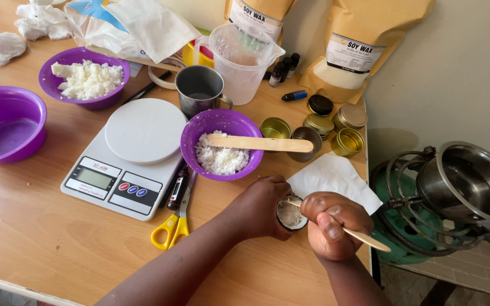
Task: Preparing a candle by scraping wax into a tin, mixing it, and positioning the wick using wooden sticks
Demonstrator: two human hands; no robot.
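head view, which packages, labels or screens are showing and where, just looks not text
Right pouch: tan paper bag with white label, against the wall at back right.
Left pouch: same tan bag and white label, behind the clear jug.
Scale screen: grey rectangle on the white kitchen scale, left of centre.
Blue-white plastic packet: top left.

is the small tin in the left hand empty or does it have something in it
Not empty. The small tin, cupped by the left hand, shows whitish stuff inside, and the right hand pokes a wooden stick into it.

Left hand [259, 207] grips a small tin [289, 214]; right hand [330, 224] holds a wooden stick [364, 238] in it.
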